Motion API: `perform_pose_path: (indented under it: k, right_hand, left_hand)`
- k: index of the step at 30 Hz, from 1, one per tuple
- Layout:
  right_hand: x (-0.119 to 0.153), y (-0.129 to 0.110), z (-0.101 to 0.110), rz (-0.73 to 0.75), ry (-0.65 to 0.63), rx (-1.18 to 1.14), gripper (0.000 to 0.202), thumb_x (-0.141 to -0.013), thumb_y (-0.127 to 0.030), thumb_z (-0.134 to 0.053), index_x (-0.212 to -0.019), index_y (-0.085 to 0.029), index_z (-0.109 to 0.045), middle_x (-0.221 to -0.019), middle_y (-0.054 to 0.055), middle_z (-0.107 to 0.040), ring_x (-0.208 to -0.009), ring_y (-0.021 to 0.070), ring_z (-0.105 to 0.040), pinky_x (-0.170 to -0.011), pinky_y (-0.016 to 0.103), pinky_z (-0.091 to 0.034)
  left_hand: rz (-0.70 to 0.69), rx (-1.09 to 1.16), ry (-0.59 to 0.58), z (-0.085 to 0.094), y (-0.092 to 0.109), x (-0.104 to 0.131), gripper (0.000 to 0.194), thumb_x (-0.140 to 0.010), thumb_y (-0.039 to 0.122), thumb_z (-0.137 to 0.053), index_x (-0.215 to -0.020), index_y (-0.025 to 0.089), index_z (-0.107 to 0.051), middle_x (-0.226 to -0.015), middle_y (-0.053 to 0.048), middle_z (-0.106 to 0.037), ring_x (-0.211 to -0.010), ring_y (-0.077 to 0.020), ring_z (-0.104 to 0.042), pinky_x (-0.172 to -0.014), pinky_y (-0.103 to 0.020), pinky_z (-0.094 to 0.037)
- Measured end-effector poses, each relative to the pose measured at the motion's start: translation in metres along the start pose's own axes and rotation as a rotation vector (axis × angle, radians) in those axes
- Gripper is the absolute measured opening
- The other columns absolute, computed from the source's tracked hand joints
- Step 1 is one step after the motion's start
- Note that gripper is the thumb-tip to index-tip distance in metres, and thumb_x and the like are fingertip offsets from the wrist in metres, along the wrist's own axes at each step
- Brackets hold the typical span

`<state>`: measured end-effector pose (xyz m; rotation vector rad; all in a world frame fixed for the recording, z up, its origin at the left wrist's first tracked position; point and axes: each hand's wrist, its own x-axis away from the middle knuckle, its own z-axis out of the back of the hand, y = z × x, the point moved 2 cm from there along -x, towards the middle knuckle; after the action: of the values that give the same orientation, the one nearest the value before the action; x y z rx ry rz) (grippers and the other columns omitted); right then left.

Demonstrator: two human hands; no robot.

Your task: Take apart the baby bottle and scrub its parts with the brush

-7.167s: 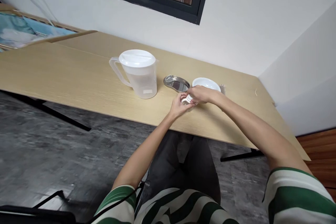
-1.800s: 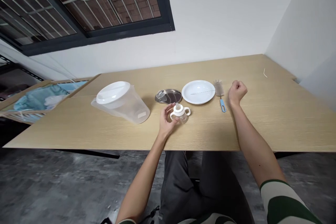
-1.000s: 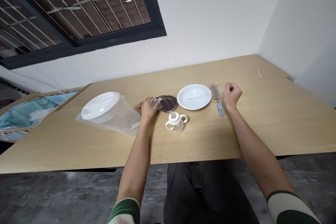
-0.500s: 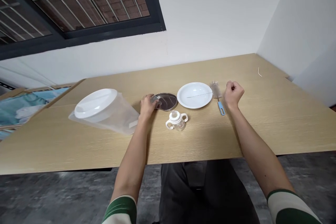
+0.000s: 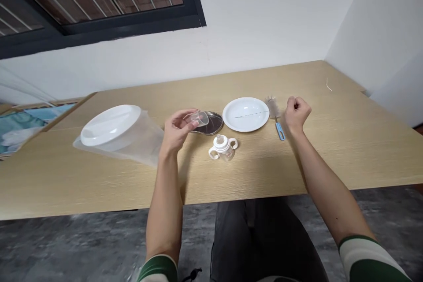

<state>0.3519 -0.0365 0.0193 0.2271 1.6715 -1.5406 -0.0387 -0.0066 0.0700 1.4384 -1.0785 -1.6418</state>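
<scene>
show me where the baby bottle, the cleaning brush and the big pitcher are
Baby bottle (image 5: 220,142), head view, on its white collar.
Brush (image 5: 280,131), head view, on its blue handle.
Pitcher (image 5: 110,125), head view, on its white lid.

The clear cup (image 5: 201,118) is small, see-through and colourless, with a smooth curved wall and a round end showing on its right. It is tipped well over on its side, held in the left grip (image 5: 178,132) above the left end of the metal tray (image 5: 214,124), and its left part is hidden by the fingers. The baby bottle (image 5: 226,153) stands upright on the worktop (image 5: 264,169), on the near side of the metal tray and a little to the right. It has a clear body with faint print, a white collar, a see-through teat on top and two white loop handles, one on each side
</scene>
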Motion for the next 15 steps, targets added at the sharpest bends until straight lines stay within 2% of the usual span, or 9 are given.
perform_pose_path:
  k: [3, 6, 9, 15]
  right_hand:
    - [0.001, 0.000, 0.000, 0.014, -0.005, -0.012, 0.047, -0.093, -0.034, -0.052, -0.055, -0.024, -0.026, -0.054, -0.008, -0.022, -0.052, 0.0086, -0.025, -0.056, 0.029, -0.020]
    - [0.000, 0.001, 0.000, 0.015, -0.014, -0.004, 0.047, -0.094, -0.034, -0.051, -0.056, -0.023, -0.025, -0.054, -0.008, -0.022, -0.053, 0.0086, -0.025, -0.056, 0.028, -0.021]
    - [0.000, 0.001, 0.000, 0.014, -0.019, 0.000, 0.047, -0.093, -0.033, -0.052, -0.055, -0.023, -0.026, -0.054, -0.008, -0.023, -0.052, 0.0083, -0.025, -0.056, 0.029, -0.021]
    - [0.001, -0.004, 0.001, 0.035, -0.012, -0.012, 0.047, -0.093, -0.033, -0.053, -0.055, -0.023, -0.026, -0.053, -0.008, -0.023, -0.052, 0.0082, -0.025, -0.056, 0.029, -0.020]
  left_hand:
    - [-0.060, -0.014, -0.152, -0.007, 0.012, 0.010, 0.040, -0.060, 0.026, -0.093, -0.096, 0.018, -0.078, -0.108, -0.012, -0.076, -0.098, -0.0242, -0.073, -0.086, -0.034, -0.059]
    - [-0.101, 0.005, -0.278, -0.014, 0.016, 0.016, 0.049, -0.058, 0.019, -0.093, -0.104, 0.016, -0.076, -0.103, -0.012, -0.077, -0.093, -0.0242, -0.075, -0.081, -0.032, -0.060]
    - [-0.136, -0.011, -0.326, -0.021, 0.016, 0.019, 0.056, -0.056, 0.017, -0.093, -0.108, 0.016, -0.071, -0.102, -0.013, -0.078, -0.096, -0.0254, -0.076, -0.079, -0.031, -0.060]
    - [-0.215, -0.062, -0.431, -0.034, 0.016, 0.023, 0.055, -0.060, 0.015, -0.089, -0.110, 0.016, -0.065, -0.107, -0.015, -0.077, -0.103, -0.0269, -0.075, -0.083, -0.032, -0.058]
